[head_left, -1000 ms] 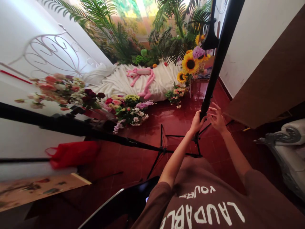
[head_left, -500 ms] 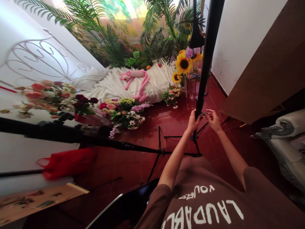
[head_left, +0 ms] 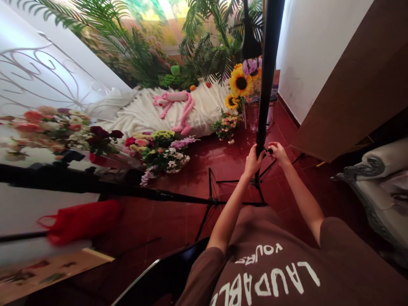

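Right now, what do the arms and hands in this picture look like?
They are a person's. The left hand and right hand wear no gloves, and no watch or cable shows. Short, dark brown sleeves leave the forearms uncovered; the matching shirt has white lettering, upside down from here.

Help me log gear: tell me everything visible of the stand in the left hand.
The stand is black, perhaps metal, its pole roughly upright, top out of frame. Slim legs splay over the red floor. The left hand grips the pole low; the right hand is at a small dark knob beside it.
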Demonstrator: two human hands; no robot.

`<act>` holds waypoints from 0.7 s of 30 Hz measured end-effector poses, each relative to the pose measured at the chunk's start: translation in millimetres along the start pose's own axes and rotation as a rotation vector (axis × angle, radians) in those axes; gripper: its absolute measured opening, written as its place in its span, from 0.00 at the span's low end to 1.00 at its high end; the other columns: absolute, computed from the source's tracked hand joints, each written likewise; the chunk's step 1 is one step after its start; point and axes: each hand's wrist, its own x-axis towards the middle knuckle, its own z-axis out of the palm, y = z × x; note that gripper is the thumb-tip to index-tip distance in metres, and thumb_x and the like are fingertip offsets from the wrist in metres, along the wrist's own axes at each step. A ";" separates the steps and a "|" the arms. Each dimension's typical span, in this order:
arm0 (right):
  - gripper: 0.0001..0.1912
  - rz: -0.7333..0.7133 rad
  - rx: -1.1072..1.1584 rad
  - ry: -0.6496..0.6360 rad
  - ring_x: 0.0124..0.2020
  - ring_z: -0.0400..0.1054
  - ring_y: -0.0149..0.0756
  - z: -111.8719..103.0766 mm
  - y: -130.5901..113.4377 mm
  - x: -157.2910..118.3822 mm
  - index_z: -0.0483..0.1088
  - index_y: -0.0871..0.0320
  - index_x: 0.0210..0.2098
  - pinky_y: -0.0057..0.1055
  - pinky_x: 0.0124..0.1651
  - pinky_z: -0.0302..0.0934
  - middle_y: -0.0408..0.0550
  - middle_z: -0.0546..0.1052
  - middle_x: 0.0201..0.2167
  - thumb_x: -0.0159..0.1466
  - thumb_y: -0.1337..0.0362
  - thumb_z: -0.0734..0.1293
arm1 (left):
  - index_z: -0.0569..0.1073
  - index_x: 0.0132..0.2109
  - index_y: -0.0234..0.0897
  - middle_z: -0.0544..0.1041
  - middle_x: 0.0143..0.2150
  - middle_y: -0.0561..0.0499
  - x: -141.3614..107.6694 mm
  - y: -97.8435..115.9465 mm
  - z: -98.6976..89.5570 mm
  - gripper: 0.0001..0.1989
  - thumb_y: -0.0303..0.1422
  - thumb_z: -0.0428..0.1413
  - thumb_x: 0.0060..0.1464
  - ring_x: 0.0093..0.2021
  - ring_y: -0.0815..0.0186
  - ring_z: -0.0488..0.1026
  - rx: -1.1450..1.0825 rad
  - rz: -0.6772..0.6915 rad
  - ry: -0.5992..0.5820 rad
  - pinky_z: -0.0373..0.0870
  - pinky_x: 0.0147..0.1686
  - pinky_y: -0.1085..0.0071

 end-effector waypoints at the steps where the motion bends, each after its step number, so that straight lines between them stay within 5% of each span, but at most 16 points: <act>1: 0.13 -0.005 0.009 0.017 0.13 0.59 0.23 1.1 0.3 -0.9 0.61 0.55 0.39 0.20 0.13 0.43 0.34 0.68 0.19 0.53 0.64 0.65 | 0.63 0.59 0.42 0.73 0.52 0.43 -3.5 -0.3 -3.7 0.23 0.41 0.54 0.58 0.50 0.60 0.73 0.002 0.000 -0.014 0.68 0.51 0.61; 5: 0.12 -0.012 0.062 0.068 0.14 0.59 0.23 5.1 6.2 -4.6 0.62 0.55 0.37 0.20 0.13 0.42 0.35 0.68 0.20 0.54 0.62 0.66 | 0.66 0.55 0.38 0.75 0.49 0.42 -33.3 -19.4 -26.6 0.20 0.39 0.54 0.58 0.45 0.64 0.75 -0.016 -0.158 -0.042 0.71 0.48 0.63; 8: 0.17 -0.047 0.086 0.103 0.13 0.56 0.23 5.5 14.9 -9.1 0.61 0.55 0.38 0.21 0.13 0.44 0.34 0.68 0.18 0.55 0.55 0.68 | 0.68 0.51 0.35 0.76 0.46 0.42 -70.8 -49.4 -57.5 0.17 0.39 0.53 0.58 0.43 0.65 0.75 -0.025 -0.340 0.093 0.72 0.45 0.64; 15: 0.29 -0.015 -0.016 0.021 0.13 0.56 0.24 -8.5 52.5 -40.1 0.62 0.55 0.37 0.22 0.14 0.49 0.36 0.70 0.16 0.46 0.43 0.71 | 0.70 0.41 0.34 0.76 0.37 0.47 -170.8 -108.6 -184.3 0.09 0.35 0.51 0.56 0.34 0.68 0.74 0.004 -0.632 0.673 0.71 0.41 0.68; 18: 0.27 0.086 -0.126 -0.037 0.14 0.60 0.27 -17.9 81.0 -51.9 0.64 0.57 0.35 0.23 0.16 0.54 0.39 0.72 0.17 0.43 0.48 0.73 | 0.67 0.34 0.35 0.73 0.31 0.51 -198.1 -107.5 -239.1 0.10 0.38 0.50 0.57 0.30 0.69 0.72 0.075 -0.662 0.995 0.70 0.38 0.69; 21: 0.22 0.166 -0.200 -0.072 0.15 0.63 0.29 -19.3 108.9 -59.4 0.66 0.56 0.34 0.25 0.17 0.57 0.43 0.74 0.19 0.46 0.51 0.72 | 0.64 0.36 0.36 0.72 0.32 0.52 -201.1 -89.4 -278.3 0.14 0.44 0.47 0.59 0.32 0.70 0.71 0.132 -0.561 1.194 0.69 0.37 0.71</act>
